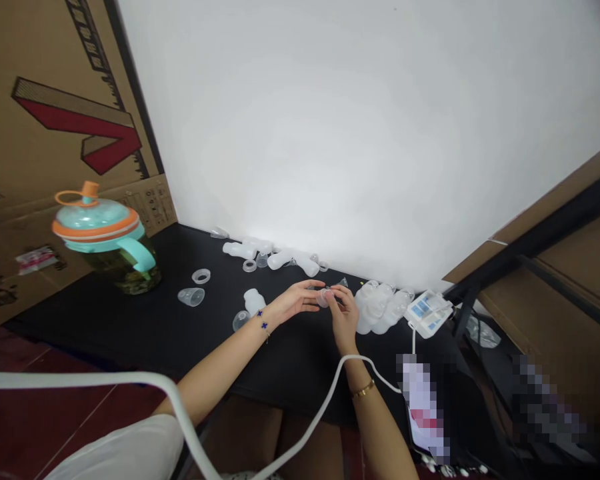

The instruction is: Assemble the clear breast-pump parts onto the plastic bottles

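Note:
In front of me, both hands meet at a small clear plastic bottle part (323,298), a ring or nipple whose exact kind I cannot make out. My left hand (296,301) holds its left side with the fingertips, the fingers fairly straight. From the right, my right hand (345,312) pinches the same part between thumb and fingers. Left of my wrist lies a white bottle (253,301) with a clear domed cap (240,321) beside it. To the right, several capped white bottles (380,308) lie in a cluster.
Loose white bottles (307,264), caps and rings lie along the white wall (360,133). A ring (201,275) and clear cap (191,297) lie left, near a turquoise-orange jug (105,233). A phone (425,407), white box (430,312) and white cable (160,383) are close by.

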{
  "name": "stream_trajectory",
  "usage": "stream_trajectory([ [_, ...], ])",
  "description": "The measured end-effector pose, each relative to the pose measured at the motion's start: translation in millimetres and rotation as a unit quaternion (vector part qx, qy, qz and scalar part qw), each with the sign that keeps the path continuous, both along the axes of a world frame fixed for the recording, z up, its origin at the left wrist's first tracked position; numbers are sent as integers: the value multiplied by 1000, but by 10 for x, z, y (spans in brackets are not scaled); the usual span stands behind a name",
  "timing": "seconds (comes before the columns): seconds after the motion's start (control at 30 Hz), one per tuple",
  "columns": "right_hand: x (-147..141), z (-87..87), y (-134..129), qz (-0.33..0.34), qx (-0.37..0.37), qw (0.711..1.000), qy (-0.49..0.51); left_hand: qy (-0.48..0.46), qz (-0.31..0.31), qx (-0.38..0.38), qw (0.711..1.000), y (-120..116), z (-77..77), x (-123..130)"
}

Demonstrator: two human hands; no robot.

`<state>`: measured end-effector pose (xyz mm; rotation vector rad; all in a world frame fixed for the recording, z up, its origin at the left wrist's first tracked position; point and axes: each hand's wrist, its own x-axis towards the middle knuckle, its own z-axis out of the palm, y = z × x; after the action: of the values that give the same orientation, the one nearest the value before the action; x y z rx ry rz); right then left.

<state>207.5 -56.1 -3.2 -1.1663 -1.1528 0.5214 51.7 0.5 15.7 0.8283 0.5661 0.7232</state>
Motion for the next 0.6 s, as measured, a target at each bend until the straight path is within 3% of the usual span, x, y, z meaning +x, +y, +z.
stream_trajectory([
  [0.3, -20, -1, -1, -18, 13, 999, -27, 4, 15, -2, 1000, -25, 5, 37],
  [0.6, -16, 32, -34, 126, -25, 991, 29, -7, 33, -13, 999, 48, -36, 5],
])
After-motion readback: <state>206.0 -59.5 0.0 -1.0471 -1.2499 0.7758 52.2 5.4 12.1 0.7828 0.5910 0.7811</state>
